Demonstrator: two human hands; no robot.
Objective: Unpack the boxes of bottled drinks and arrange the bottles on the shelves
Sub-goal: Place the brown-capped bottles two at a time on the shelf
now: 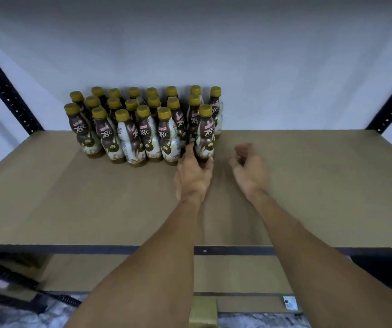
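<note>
The setting is a stockroom or shop storage area. Black perforated steel uprights carry bare fibreboard shelf decks. Identical gold-capped drink bottles stand in rows against a white wall.

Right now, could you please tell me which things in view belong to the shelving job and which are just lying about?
Job: Kopiko bottle gripped by the left hand; stocked bottles beside and behind it; shelf board; empty right hand.
Lying about: white label below the shelf; dark clutter lower left, too blurred to identify.
</note>
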